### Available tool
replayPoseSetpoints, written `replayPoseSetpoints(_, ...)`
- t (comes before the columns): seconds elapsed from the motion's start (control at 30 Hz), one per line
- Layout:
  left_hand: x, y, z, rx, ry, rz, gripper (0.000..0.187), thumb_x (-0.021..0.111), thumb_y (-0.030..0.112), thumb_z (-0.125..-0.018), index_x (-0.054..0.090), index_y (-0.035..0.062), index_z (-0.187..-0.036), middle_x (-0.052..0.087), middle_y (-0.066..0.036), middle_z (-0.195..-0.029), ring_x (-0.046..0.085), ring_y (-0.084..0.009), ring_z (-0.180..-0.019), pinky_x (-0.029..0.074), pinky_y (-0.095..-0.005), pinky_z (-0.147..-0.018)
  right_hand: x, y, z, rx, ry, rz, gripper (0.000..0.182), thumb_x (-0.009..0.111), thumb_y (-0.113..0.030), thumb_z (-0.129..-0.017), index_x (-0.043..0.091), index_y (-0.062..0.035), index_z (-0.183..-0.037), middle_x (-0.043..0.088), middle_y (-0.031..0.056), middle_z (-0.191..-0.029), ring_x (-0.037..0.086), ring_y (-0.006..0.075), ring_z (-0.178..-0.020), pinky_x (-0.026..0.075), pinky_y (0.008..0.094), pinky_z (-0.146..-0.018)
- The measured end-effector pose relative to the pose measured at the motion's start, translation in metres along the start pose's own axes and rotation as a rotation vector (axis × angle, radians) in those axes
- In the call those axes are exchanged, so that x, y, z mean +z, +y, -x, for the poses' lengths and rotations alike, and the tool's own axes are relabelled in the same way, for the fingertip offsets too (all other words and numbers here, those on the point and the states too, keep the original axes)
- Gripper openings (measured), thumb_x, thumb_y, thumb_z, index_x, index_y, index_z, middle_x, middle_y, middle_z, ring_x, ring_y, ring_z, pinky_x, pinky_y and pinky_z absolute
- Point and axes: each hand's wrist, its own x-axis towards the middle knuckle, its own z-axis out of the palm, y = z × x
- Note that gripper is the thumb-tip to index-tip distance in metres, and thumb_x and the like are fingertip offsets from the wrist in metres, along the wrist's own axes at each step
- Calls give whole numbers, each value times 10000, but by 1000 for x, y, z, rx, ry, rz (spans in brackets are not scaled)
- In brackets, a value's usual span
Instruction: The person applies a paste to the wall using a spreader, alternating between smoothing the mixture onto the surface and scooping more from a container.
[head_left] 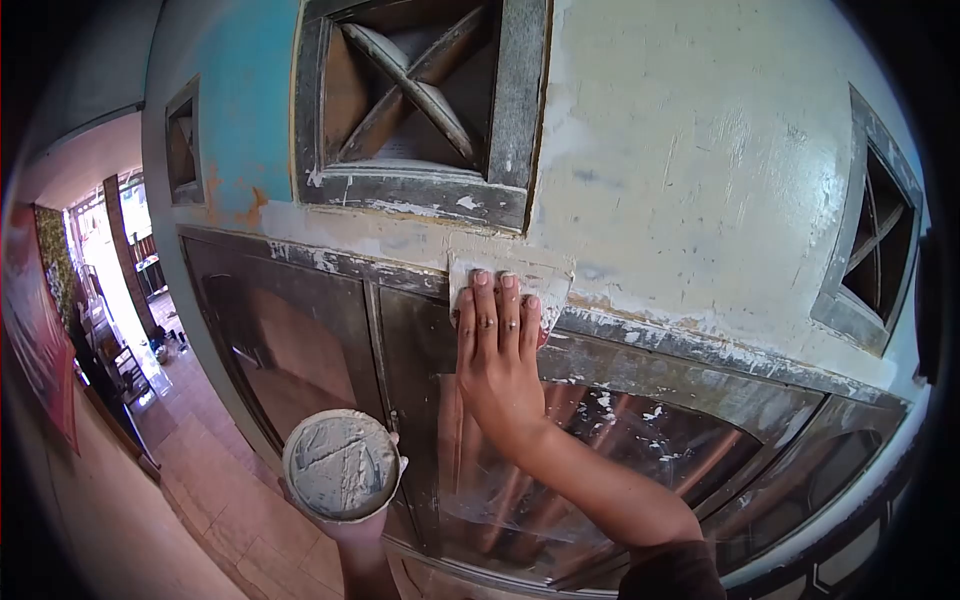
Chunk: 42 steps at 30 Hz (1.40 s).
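A flat scraper (553, 287) smeared with pale putty lies against the wall just above the dark window frame. Pressed on it with extended fingers is my right hand (500, 370), which holds the tool to the surface. My left hand (362, 522) supports a round container of grey-white putty (340, 466) from below, at the lower left; most of its fingers are hidden behind the container. Pale, patchy filler covers the wall (690, 190), with a turquoise painted area (245, 110) at the left.
A wooden vent with an X-shaped brace (410, 85) sits above my right hand, and another vent (875, 235) is at the right. Putty-spattered glass windows (600, 450) fill the lower part. A tiled floor (215, 470) and a bright doorway lie at the left.
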Motion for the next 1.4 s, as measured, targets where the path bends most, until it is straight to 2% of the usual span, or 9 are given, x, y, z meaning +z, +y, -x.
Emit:
replayPoseSetpoints(0.07, 2, 4, 1, 7, -8, -23, 868, 440, 760, -929, 380, 157, -1550, 478, -227, -1495, 505, -526, -1295, 407, -712, -1069, -5, -2, 1, -3, -2, -18, 616, 511, -159, -906, 447, 121, -1451, 350, 332, -1561, 319, 530, -1454, 261, 638, -1183)
replayPoseSetpoints(0.13, 4, 2, 2, 22, 1, 143, 1058, 496, 829, -849, 307, 79, -1571, 425, -277, -1515, 461, -565, -1316, 443, -717, -1028, -14, -2, 3, 2, -26, -116, 602, 516, -154, -905, 462, 115, -1441, 348, 307, -1574, 318, 506, -1466, 258, 639, -1180)
replayPoseSetpoints(0.27, 3, -1, 3, 26, 36, 80, 1067, 505, 829, -843, 302, 77, -1572, 426, -281, -1513, 465, -567, -1312, 437, -720, -1032, -34, -5, 4, -33, 72, -132, 627, 550, -152, -882, 460, 96, -1451, 355, 252, -1593, 315, 452, -1488, 238, 646, -1178)
replayPoseSetpoints(0.5, -5, -11, 2, -59, 54, 92, 1048, 503, 827, -844, 321, 92, -1568, 429, -279, -1514, 460, -574, -1312, 425, -728, -1036, -8, 1, -10, 21, 48, 2, 619, 528, -160, -902, 455, 103, -1458, 341, 275, -1588, 317, 530, -1454, 270, 669, -1156)
replayPoseSetpoints(0.67, -15, -17, 7, -84, 99, 107, 1034, 500, 820, -851, 328, 94, -1566, 428, -274, -1518, 451, -576, -1319, 418, -734, -1037, -3, -6, 3, 8, 0, 27, 622, 526, -165, -907, 448, 92, -1468, 358, 275, -1580, 323, 520, -1456, 285, 659, -1156)
replayPoseSetpoints(0.9, -13, -10, 9, -36, 50, 57, 1014, 488, 816, -862, 329, 109, -1570, 430, -261, -1523, 442, -575, -1327, 424, -731, -1033, -42, -2, 11, -78, 21, -216, 618, 532, -133, -906, 429, 109, -1465, 327, 278, -1596, 294, 501, -1478, 243, 635, -1186)
replayPoseSetpoints(1.17, -11, -10, 12, -77, 105, 90, 1036, 481, 829, -856, 324, 90, -1565, 444, -264, -1507, 477, -572, -1297, 453, -727, -1004, 4, 5, 5, 8, 22, 45, 614, 506, -158, -931, 420, 61, -1498, 333, 259, -1603, 317, 490, -1473, 281, 620, -1178)
replayPoseSetpoints(1.33, -13, 1, 16, -51, 53, 43, 1044, 478, 832, -855, 318, 86, -1568, 436, -269, -1512, 462, -572, -1313, 448, -725, -1012, -29, -2, 20, -15, 15, -175, 620, 511, -155, -923, 421, 74, -1492, 310, 253, -1616, 305, 476, -1484, 265, 619, -1184)
replayPoseSetpoints(1.4, -13, 0, 17, -64, 52, 31, 1043, 473, 832, -857, 316, 86, -1569, 437, -270, -1511, 458, -571, -1318, 446, -724, -1016, -46, 2, 9, -14, 24, -148, 625, 514, -155, -921, 417, 78, -1492, 302, 251, -1619, 296, 479, -1487, 257, 619, -1187)
